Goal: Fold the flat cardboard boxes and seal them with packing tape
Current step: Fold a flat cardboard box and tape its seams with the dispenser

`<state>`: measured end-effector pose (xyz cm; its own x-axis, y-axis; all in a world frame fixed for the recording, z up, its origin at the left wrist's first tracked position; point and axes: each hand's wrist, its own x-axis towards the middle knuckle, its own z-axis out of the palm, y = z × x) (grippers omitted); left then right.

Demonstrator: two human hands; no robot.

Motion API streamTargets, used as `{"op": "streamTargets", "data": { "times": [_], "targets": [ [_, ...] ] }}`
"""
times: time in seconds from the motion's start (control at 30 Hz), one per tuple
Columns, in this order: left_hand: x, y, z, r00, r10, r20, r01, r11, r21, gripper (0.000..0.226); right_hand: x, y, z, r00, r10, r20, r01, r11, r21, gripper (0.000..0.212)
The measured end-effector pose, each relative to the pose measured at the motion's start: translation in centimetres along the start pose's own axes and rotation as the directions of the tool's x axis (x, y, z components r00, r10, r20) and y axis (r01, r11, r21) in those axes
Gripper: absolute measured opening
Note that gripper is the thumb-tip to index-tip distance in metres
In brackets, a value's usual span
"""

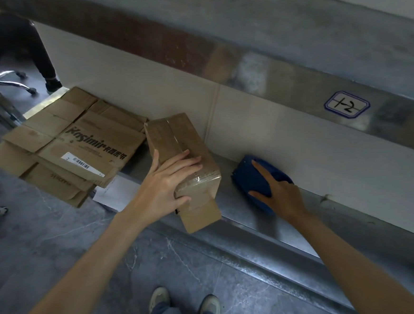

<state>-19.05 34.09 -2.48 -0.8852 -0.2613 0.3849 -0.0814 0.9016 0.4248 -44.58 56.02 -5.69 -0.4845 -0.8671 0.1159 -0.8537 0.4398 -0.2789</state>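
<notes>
- The person's shoes (160,299) stood on the grey floor (47,243), nearer than both grips.
- The left grip (167,184) clasped the folded cardboard box (185,143). Its fingers were spread across the taped top and its thumb ran along the left side. The box lay on the steel tabletop (281,227), with its near end at the front edge.
- To the right of the left grip, the right grip (282,196) held a blue tape dispenser (251,178) that rested on the tabletop. The index finger stretched over the dispenser's top.
- Left of the left grip and slightly beyond it, a stack of flat cardboard boxes (64,148) jutted past the tabletop's edge, just beside the folded box.
- Beyond the right grip, a label (346,105) marked "12" sat on the metal rail.
- Farthest left were a chair's wheeled base (13,81) and someone's dark trouser leg (41,53).
</notes>
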Motion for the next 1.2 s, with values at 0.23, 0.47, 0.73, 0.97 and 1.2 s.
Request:
{"op": "streamTargets", "data": {
  "times": [0.23, 0.47, 0.73, 0.97, 1.2],
  "targets": [
    [0.1, 0.4, -0.2, 0.999, -0.032, -0.029, 0.031, 0.999, -0.023, 0.079, -0.2, -0.8, -1.6, 0.95, 0.082, 0.301, -0.115, 0.989, 0.093, 0.084],
    [-0.1, 1.1, -0.5, 0.992, -0.092, -0.092, 0.083, 0.991, -0.102, 0.062, 0.9, -2.7, -3.8, 0.997, 0.027, 0.075, -0.024, 0.999, -0.041, 0.076],
    [-0.6, 1.8, -0.2, 0.975, -0.153, -0.164, 0.157, 0.987, 0.013, 0.061, 3.6, -9.7, -4.8, 0.908, -0.42, -0.008, 0.412, 0.886, 0.213, 0.073],
    [-1.0, 2.2, 0.7, 0.957, -0.222, -0.186, 0.216, 0.975, -0.055, 0.052, 4.8, -11.1, -2.6, 0.903, -0.424, -0.062, 0.419, 0.843, 0.336, 0.06],
    [-1.2, 1.2, -0.7, 0.977, -0.2, -0.075, 0.19, 0.973, -0.131, 0.059, 6.0, -9.6, -2.9, 0.873, -0.487, 0.035, 0.443, 0.82, 0.362, 0.052]
  ]
}}
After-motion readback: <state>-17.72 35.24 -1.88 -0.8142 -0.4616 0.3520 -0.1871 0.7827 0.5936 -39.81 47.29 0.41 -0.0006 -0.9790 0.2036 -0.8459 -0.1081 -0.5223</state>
